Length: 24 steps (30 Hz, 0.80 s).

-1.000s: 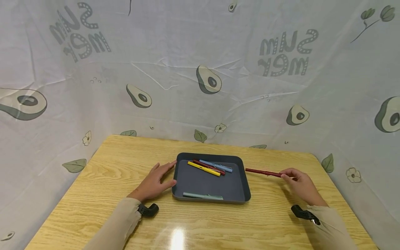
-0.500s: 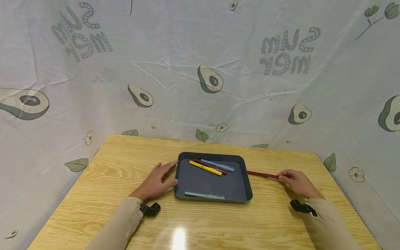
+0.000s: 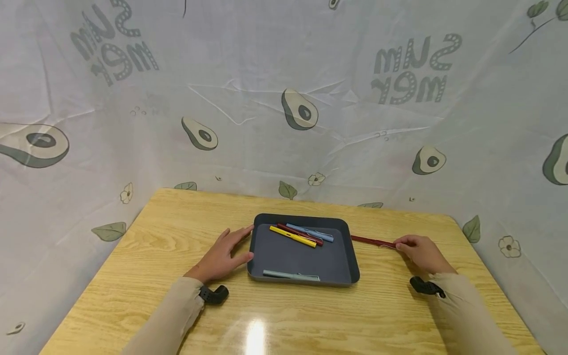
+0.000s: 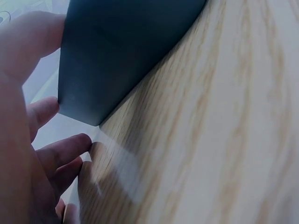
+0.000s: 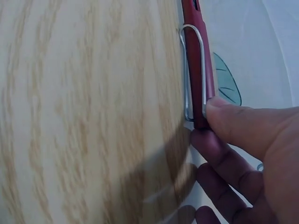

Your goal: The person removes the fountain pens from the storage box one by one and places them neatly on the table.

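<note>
The work looks mostly settled around the dark grey tray (image 3: 290,259) on the worktop (image 3: 337,318), with 4 pens lying inside it and 1 outside. Near the tray's far rim, the yellow pen (image 3: 293,236), the dark red pen (image 3: 296,232) and the blue pen (image 3: 310,232) lie close together at a slant; the pale green pen (image 3: 290,275) lies apart from them, along the tray's near wall. What is left, as I judge it, is the 5th, the red held pen (image 3: 372,241), to the right of the tray with its tip just beside the right wall. Whether it touches that wall, or rests on the worktop, I cannot tell.

The right hand (image 3: 421,252) pinches this pen at its clip end, between thumb and finger, with the silver wire clip (image 5: 203,70) facing the wrist camera. The left hand (image 3: 219,259), on the tray's left, has its fingers spread and released, with thumb and fingertip touching the tray's wall but not gripping it.

No brand can be read on any pen. On the cloth (image 3: 248,162) beyond the tray, "summer" appears in 2 places, mirrored and split over 2 lines.
</note>
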Each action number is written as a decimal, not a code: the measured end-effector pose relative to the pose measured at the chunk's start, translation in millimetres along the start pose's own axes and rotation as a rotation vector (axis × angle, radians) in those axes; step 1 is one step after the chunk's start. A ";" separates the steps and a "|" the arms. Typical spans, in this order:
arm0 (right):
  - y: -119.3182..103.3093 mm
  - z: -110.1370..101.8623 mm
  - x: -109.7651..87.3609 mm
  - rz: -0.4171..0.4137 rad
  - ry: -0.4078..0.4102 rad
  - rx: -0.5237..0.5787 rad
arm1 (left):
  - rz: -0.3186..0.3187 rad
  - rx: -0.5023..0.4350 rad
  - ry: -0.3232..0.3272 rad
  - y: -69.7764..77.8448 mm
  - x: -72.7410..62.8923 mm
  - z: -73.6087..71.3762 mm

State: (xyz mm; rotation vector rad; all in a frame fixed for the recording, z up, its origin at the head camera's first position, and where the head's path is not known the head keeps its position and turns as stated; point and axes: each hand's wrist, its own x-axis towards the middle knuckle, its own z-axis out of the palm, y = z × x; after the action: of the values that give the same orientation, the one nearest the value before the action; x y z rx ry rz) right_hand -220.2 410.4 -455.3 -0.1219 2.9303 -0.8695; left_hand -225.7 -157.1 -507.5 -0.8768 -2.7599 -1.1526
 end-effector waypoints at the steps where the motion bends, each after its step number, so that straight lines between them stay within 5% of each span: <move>1: -0.1 0.1 0.5 0.008 0.004 0.008 | -0.002 0.002 0.002 0.3 0.6 -0.6; 17: 1.6 7.2 -2.3 0.040 0.102 0.052 | 0.000 -0.007 -0.009 3.7 1.7 -1.9; 24: -17.1 3.2 -7.1 -0.010 0.138 0.078 | 0.003 -0.008 0.002 2.5 -0.5 -1.9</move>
State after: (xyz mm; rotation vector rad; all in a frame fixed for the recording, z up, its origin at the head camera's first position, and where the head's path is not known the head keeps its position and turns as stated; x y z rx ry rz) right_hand -212.0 395.1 -448.2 -0.0745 3.0190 -1.0318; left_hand -224.3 -157.3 -504.6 -0.8801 -2.7526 -1.1649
